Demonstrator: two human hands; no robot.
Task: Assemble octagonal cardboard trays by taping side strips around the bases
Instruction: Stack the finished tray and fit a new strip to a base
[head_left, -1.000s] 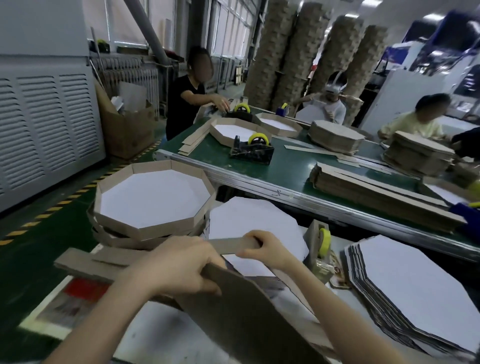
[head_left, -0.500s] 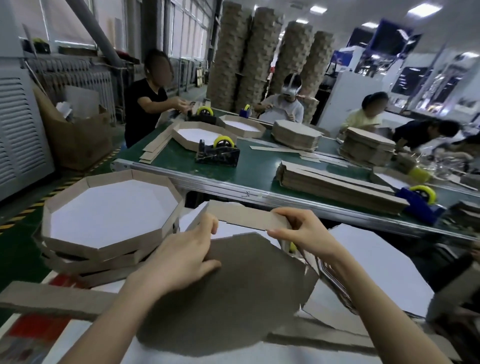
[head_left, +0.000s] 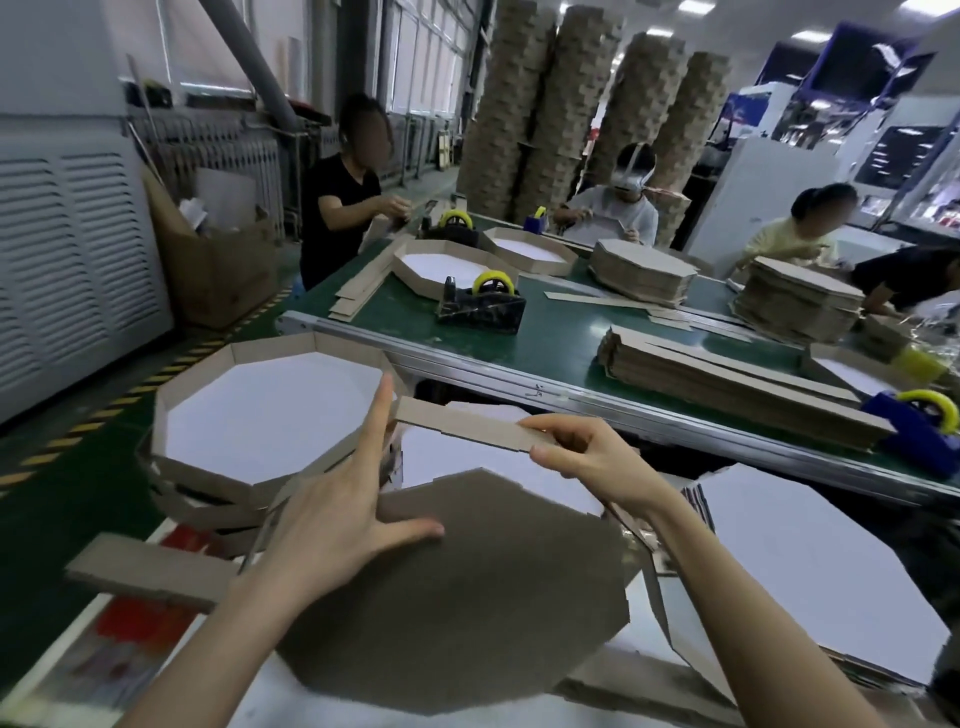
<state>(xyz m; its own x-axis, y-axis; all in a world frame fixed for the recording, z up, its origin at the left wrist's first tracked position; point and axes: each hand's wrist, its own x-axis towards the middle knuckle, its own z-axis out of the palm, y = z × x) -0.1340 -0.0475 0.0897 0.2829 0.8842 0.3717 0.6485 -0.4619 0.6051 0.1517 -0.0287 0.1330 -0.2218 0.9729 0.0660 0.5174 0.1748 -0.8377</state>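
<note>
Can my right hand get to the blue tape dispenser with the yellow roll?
Probably yes: the blue tape dispenser sits at the green table's near edge with nothing between, but the right hand pinches the brown cardboard strip.

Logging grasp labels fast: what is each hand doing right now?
Left hand: open, fingers spread, resting on the brown octagonal cardboard base.
Right hand: pinching the narrow brown cardboard side strip.

Two hands (head_left: 332, 514) (head_left: 587, 462), four tape dispensers (head_left: 480, 306) (head_left: 453, 227) (head_left: 537, 222) (head_left: 922, 434), four workers (head_left: 340, 208) (head_left: 623, 213) (head_left: 795, 241) (head_left: 906, 278).
</note>
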